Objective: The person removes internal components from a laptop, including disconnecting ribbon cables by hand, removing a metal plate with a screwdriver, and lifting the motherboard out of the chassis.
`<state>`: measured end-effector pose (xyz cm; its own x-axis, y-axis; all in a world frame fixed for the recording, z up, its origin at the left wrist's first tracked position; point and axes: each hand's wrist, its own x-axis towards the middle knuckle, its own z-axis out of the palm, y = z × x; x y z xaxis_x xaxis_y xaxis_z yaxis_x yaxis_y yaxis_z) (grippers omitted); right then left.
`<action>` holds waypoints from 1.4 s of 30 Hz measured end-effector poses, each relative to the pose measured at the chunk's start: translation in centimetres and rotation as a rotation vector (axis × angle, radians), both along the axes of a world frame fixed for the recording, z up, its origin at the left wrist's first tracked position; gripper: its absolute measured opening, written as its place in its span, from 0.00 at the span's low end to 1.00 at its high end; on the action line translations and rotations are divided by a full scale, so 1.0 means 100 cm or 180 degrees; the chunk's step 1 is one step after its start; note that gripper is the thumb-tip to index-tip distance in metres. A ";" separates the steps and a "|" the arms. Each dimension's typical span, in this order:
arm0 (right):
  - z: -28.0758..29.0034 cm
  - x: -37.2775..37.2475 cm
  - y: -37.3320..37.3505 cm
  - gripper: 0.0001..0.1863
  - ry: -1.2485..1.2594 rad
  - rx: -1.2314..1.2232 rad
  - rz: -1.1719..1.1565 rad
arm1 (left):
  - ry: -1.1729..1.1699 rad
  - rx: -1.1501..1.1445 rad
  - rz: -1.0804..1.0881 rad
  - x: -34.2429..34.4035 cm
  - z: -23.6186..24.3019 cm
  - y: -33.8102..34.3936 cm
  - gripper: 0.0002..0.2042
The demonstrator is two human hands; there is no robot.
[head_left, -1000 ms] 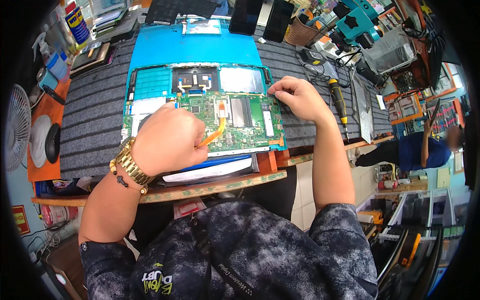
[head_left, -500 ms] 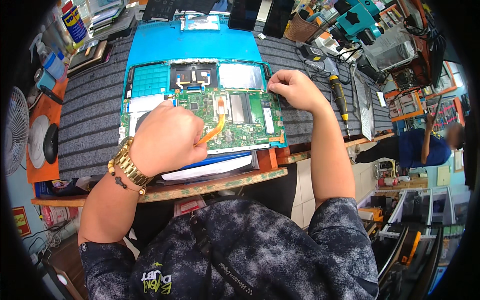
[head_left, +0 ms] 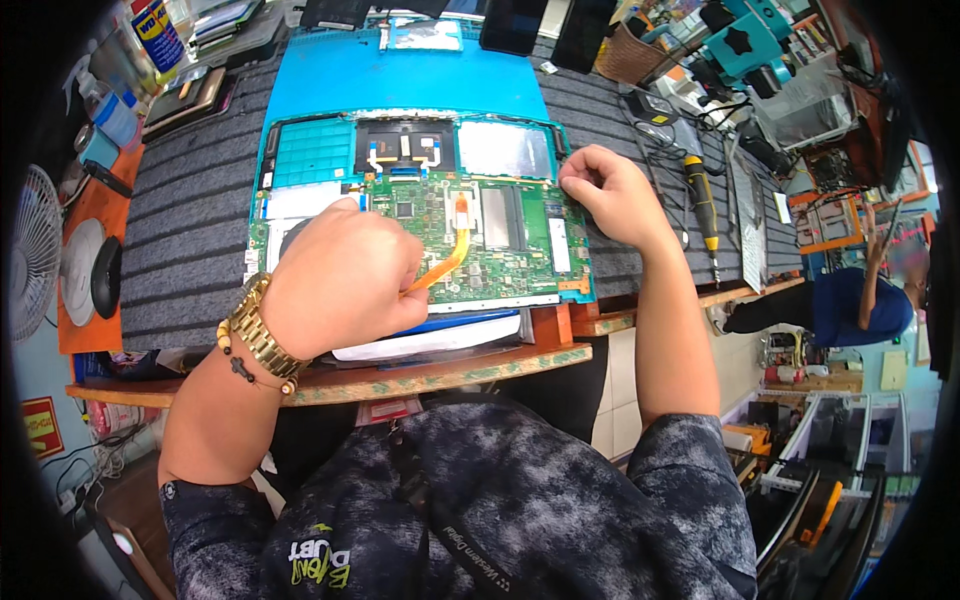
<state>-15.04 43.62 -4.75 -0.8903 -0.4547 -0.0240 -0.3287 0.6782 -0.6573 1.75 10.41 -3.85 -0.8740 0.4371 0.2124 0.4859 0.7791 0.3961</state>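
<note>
An opened laptop base (head_left: pixel 306 152) lies in front of me, its green circuit board (head_left: pixel 405 208) bare along the near half. My left hand (head_left: pixel 352 262) is closed over the board's left part, and its fingertips are hidden beneath it. A copper-coloured heat pipe (head_left: pixel 447 268) runs from a chip in the middle of the board to under this hand. At the board's far right corner my right hand (head_left: pixel 615 197) is closed in a pinch, thumb and forefinger touching the laptop's edge. What either hand holds, if anything, cannot be made out.
A blue laptop panel (head_left: pixel 410 80) extends behind the base on a grey ribbed mat (head_left: pixel 190 210). To the right are a yellow-black screwdriver (head_left: pixel 703 205) and cables. A black mouse (head_left: pixel 106 276) and a fan (head_left: pixel 36 250) stand left. Another person (head_left: pixel 862 305) is farther right.
The whole view has shifted slightly, so the laptop and bench appear farther right. Both hands stay at nearly the same places on the laptop.
</note>
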 end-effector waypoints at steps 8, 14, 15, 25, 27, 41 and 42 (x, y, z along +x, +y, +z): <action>-0.024 0.019 -0.003 0.04 0.0864 -0.0423 -0.0055 | -0.0202 -0.0007 0.0050 0.001 0.004 0.002 0.12; -0.023 0.017 -0.008 0.03 0.0984 -0.0555 0.0076 | -0.0234 0.0110 0.0040 0.001 0.006 0.003 0.13; -0.023 0.016 -0.008 0.03 0.0990 -0.0578 0.0093 | -0.0221 0.0074 0.0057 0.001 0.007 0.004 0.14; -0.022 0.014 -0.008 0.04 0.0892 -0.0588 0.0165 | -0.0435 0.0188 0.0009 0.000 0.012 0.003 0.16; -0.022 0.014 -0.008 0.04 0.0923 -0.0542 0.0186 | -0.0462 0.0179 0.0028 0.001 0.012 0.003 0.15; -0.023 0.016 -0.008 0.04 0.0939 -0.0460 0.0120 | -0.0538 0.0483 0.0286 0.002 0.027 -0.033 0.04; -0.023 0.017 -0.008 0.04 0.0936 -0.0459 0.0113 | -0.0465 0.0426 0.0414 0.004 0.031 -0.042 0.04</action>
